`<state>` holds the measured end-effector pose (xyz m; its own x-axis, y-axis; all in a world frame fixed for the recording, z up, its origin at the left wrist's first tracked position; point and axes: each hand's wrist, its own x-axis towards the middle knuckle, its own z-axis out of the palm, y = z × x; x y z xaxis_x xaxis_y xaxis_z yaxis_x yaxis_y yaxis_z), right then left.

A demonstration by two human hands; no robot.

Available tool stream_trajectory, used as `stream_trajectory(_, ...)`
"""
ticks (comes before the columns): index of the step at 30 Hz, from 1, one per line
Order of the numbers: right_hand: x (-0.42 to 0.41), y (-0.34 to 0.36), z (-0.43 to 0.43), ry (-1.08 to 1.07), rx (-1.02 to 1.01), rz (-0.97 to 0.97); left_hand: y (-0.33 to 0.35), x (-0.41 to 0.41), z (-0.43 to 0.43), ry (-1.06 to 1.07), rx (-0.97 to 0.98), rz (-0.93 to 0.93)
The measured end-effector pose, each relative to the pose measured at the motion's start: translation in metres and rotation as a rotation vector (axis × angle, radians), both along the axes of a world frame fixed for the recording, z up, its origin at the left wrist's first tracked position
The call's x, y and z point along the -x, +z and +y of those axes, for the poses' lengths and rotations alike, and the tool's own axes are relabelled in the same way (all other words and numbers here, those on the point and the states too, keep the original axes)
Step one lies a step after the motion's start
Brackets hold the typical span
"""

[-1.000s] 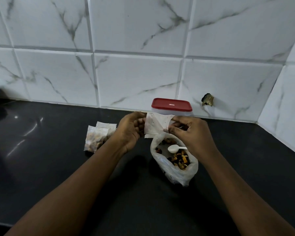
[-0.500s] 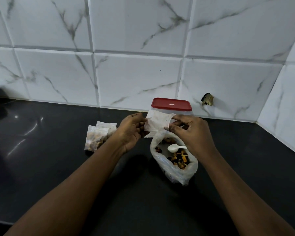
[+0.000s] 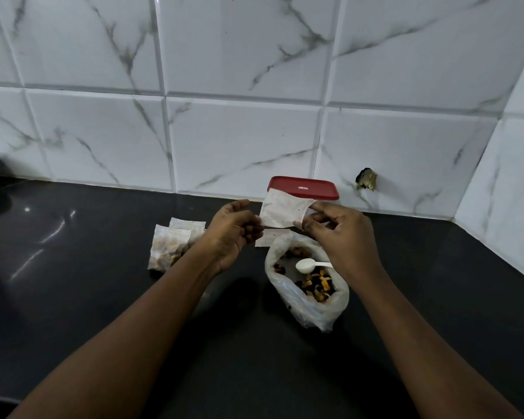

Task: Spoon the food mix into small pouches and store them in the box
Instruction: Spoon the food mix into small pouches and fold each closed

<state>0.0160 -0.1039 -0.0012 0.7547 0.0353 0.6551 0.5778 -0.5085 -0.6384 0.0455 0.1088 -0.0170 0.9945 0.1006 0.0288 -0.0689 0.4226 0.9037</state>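
Above the open bag (image 3: 312, 313) of food mix (image 3: 318, 285), pinching 1 flat pouch (image 3: 282, 211) by thin edges with left hand (image 3: 230, 234) and right hand (image 3: 342, 234), risking slipping, knocking spoon (image 3: 307, 264), spilling mix.

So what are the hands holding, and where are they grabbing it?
A small white pouch. The left hand pinches its lower left corner, the right hand its right edge.

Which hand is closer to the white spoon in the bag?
Right. The right hand is just above the spoon; the left hand sits farther off to its left.
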Motion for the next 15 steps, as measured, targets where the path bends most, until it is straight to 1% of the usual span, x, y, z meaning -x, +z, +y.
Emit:
stream_trajectory(7, -0.0001, 0.0001, 0.0008, -0.001, 0.02, -0.015, -0.0004, -0.0017, -0.0025, 0.057, 0.032, -0.026)
stream_trajectory(11, 0.0025, -0.0006, 0.0015, 0.083, 0.042, 0.053, 0.0028, 0.0017, -0.0018, 0.033, 0.056, -0.019)
stream_trajectory(15, 0.0039, -0.0041, 0.0064, 0.14, 0.061, 0.094, 0.0011, -0.0016, 0.0027, 0.091, 0.081, -0.039)
